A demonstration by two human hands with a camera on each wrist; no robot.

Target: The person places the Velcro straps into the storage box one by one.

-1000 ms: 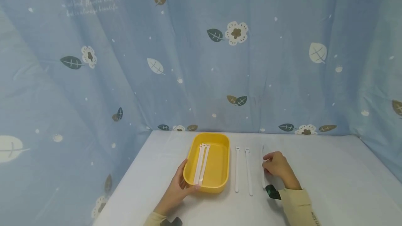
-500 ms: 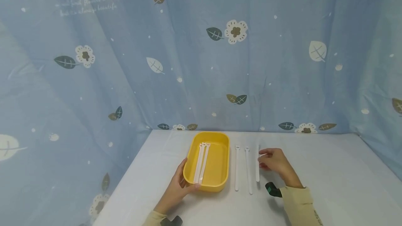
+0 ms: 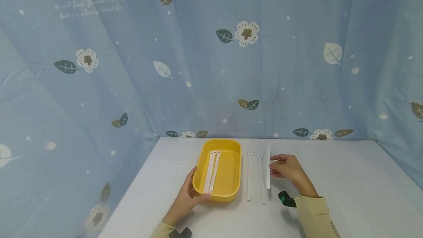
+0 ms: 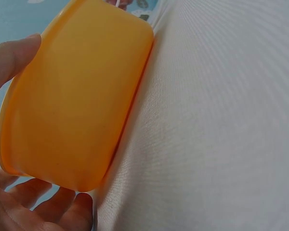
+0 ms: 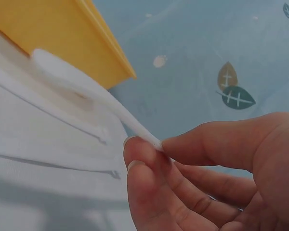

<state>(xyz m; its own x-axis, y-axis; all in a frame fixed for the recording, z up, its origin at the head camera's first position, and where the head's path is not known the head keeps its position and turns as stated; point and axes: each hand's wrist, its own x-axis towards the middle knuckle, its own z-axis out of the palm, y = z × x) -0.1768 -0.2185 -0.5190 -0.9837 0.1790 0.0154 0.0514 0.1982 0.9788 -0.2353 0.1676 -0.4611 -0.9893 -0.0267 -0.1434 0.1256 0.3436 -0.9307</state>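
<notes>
Left hand (image 3: 185, 196): I grip the tray (image 3: 229, 173) — near-left corner.
Right hand (image 3: 290, 169): I pinch one tie (image 3: 268, 178) aloft — past the tray's right edge.

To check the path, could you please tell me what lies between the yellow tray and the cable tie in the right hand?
Two white cable ties lie side by side on the tabletop, in the head view.

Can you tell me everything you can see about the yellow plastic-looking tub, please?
The yellow, rounded-rectangle, plastic-looking tub has smooth walls, a rim, a flat floor and an open top. It stands upright on the white cloth-covered table. Three slim white plastic-looking straps lie lengthwise in its left half. The person's left hand holds its near left corner, thumb at the near rim.
</notes>
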